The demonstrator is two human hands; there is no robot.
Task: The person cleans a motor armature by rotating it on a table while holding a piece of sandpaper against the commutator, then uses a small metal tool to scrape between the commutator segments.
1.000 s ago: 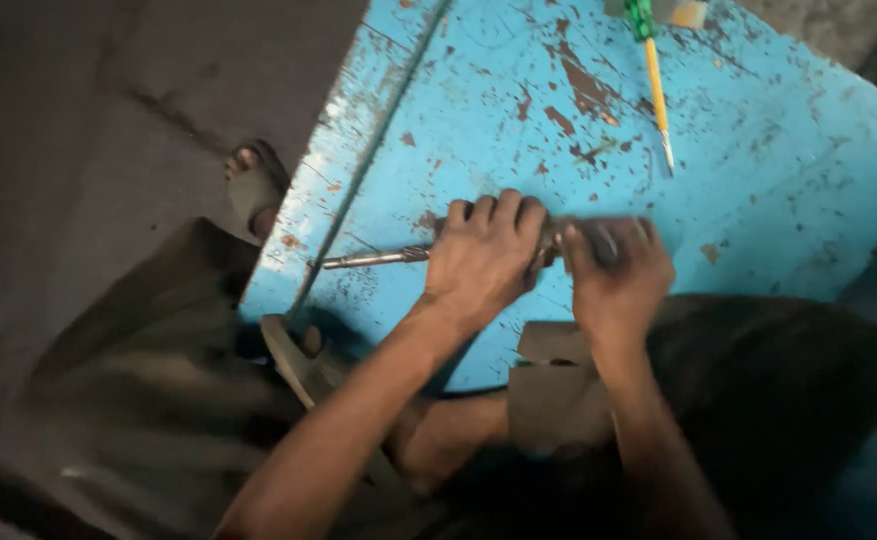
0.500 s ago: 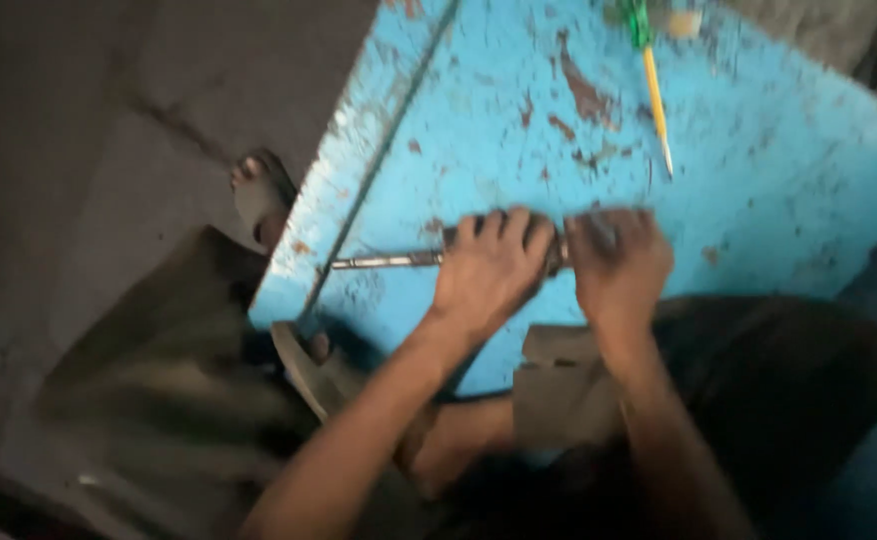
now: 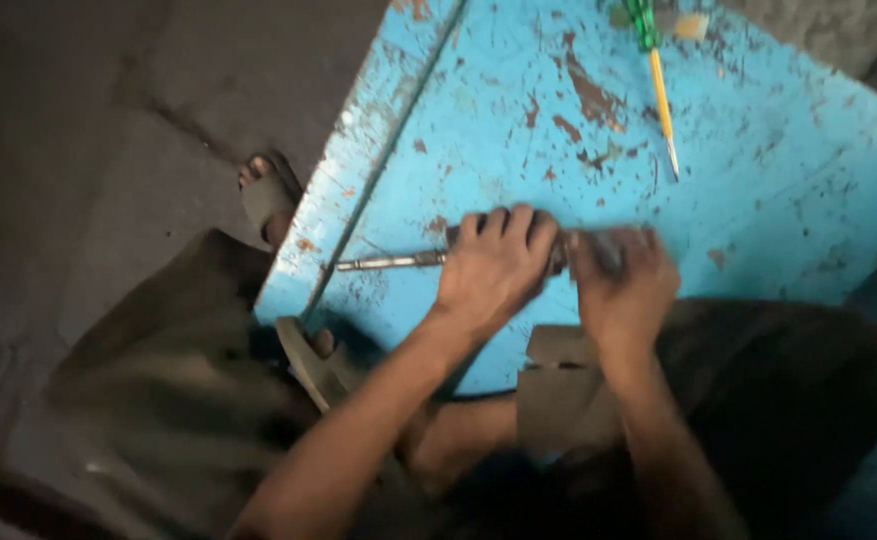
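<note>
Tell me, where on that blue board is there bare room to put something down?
Bare patches: the blue board right of the screwdriver, and the stretch between the screwdriver and the board's left edge. It is crowded where the left hand and right hand grip the metal rod.

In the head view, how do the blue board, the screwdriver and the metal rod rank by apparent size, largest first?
1. Blue board, by far the largest.
2. Screwdriver with green handle and metal rod: not ranked, since the left hand and right hand cover part of the rod.

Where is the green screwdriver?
The screwdriver lies at the top of the head view, right of centre, on the blue board. It is apart from both hands, beyond the right hand.
</note>
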